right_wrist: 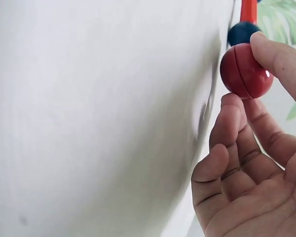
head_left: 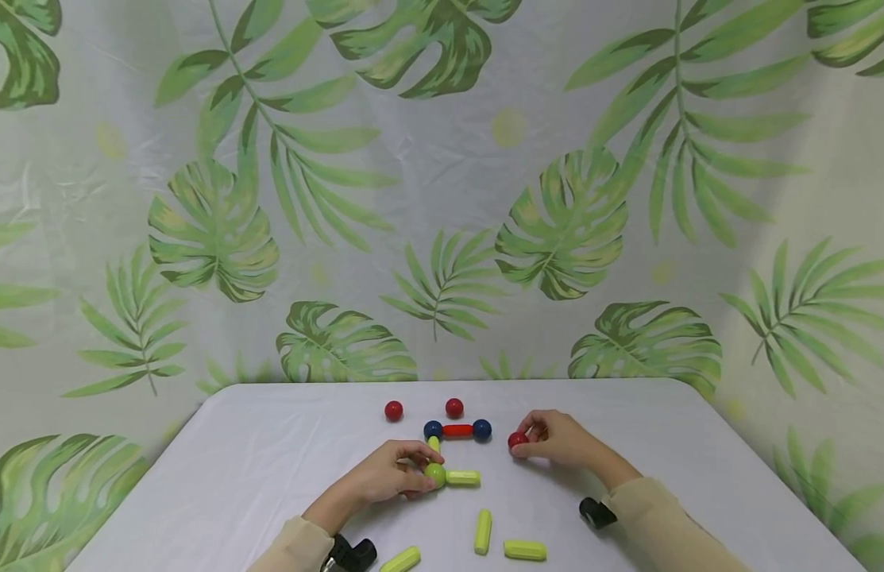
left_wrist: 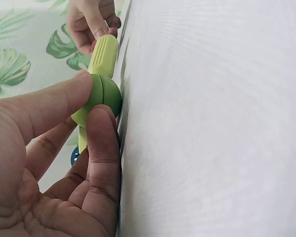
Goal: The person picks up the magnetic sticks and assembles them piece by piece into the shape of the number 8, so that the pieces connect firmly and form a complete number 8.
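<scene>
My left hand [head_left: 387, 474] pinches a green ball [head_left: 435, 475] between thumb and fingers, low over the white table. From that ball one yellow-green rod [head_left: 463, 478] runs right, and another rod [head_left: 434, 445] runs away toward a dark blue ball [head_left: 433, 430]. A red rod [head_left: 457, 431] joins this blue ball to a second blue ball [head_left: 482, 430]. To the right, my right hand [head_left: 556, 438] holds a red ball [right_wrist: 246, 71] between thumb and fingertips. In the right wrist view a seam line shows around the red ball, which overlaps a blue ball behind it.
Two more red balls [head_left: 394, 411] [head_left: 453, 408] lie near the table's far edge. Loose yellow-green rods [head_left: 483, 531] [head_left: 525, 550] [head_left: 401, 559] lie toward the near side. Behind the white table [head_left: 227, 477] hangs a leaf-patterned cloth [head_left: 442, 191].
</scene>
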Motion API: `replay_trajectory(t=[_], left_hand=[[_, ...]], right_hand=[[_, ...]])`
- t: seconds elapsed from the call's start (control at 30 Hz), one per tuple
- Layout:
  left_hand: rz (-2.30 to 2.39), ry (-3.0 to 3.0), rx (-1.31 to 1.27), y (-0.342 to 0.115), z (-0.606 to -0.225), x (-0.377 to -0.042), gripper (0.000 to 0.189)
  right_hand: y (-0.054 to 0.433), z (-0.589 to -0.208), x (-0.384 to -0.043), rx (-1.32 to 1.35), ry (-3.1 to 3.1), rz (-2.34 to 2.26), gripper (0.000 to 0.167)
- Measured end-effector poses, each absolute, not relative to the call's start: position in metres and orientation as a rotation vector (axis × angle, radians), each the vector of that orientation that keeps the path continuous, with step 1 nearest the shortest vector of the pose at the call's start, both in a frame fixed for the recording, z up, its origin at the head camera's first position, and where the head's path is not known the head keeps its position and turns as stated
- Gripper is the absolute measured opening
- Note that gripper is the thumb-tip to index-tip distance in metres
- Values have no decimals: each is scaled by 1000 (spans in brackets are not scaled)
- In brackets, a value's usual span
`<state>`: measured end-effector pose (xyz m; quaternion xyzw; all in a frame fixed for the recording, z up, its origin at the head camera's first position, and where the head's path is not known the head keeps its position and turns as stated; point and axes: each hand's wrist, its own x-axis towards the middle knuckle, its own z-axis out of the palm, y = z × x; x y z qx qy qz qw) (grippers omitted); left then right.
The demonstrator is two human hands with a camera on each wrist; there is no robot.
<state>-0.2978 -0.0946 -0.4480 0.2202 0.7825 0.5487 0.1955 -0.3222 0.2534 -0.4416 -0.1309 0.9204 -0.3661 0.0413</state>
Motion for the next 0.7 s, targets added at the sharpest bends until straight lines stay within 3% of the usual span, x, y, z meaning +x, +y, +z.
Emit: replay_trajectory(t=[0.7], left_hand=[[1549,2179,603,-95,-448,-298,33]], right_hand=[[228,-438,-299,-572,2682,-1127,32]])
